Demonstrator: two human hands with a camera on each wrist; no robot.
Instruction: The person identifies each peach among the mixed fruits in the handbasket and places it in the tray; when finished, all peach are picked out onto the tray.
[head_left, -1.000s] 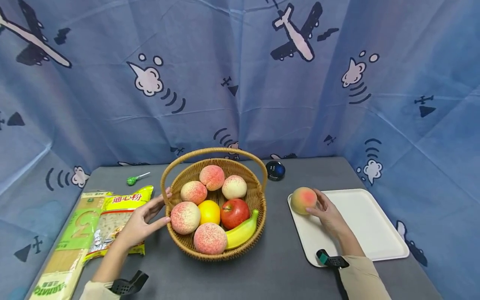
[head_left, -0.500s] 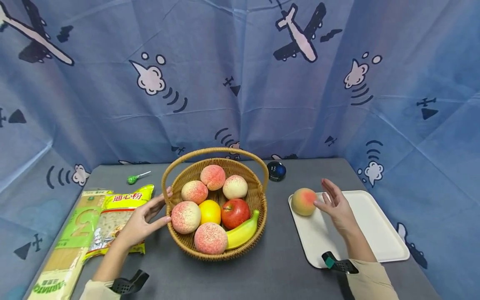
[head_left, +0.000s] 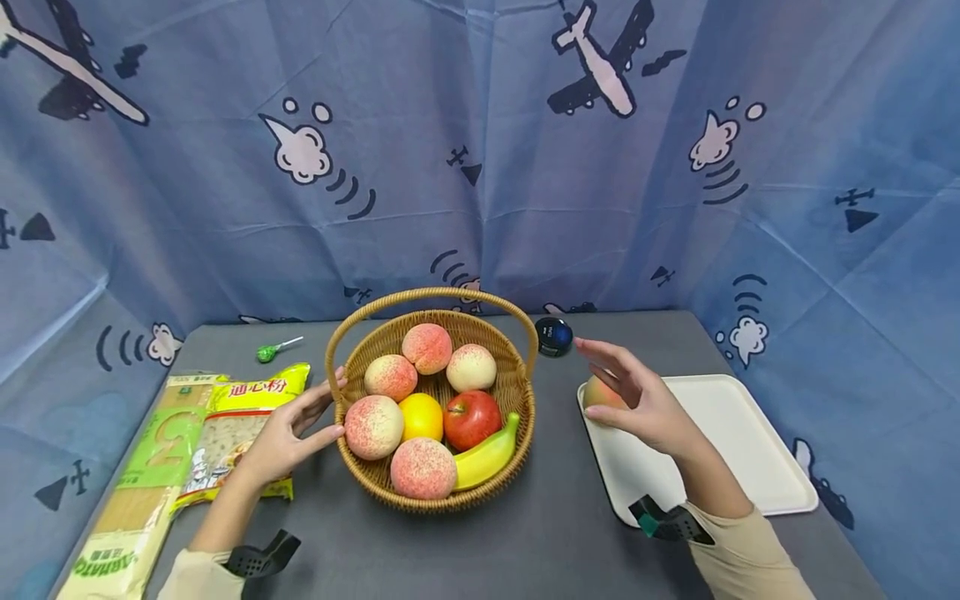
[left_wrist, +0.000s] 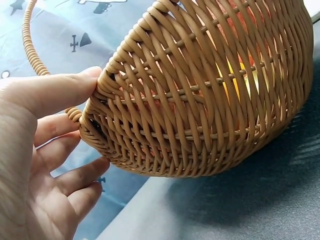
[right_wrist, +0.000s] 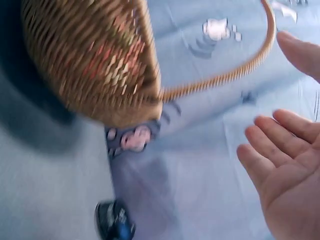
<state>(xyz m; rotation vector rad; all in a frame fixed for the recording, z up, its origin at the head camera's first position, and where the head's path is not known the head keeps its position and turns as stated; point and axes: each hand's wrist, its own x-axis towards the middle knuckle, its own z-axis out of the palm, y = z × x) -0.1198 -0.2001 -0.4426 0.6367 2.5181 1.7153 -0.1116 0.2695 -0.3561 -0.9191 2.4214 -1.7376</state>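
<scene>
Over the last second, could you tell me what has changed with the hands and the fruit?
The right hand let go of the peach on the white tray, opened, and moved left toward the basket. The peach stayed at the tray's corner. The left hand stayed against the basket's side; the fruit inside did not move.

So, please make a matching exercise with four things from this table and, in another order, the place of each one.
1. peach
2. banana
3. lollipop
4. left hand

a. inside the basket
b. on the white tray
c. against the basket's outer wall
d. on the table, far left

Pairs: 1-b, 2-a, 3-d, 4-c
</scene>
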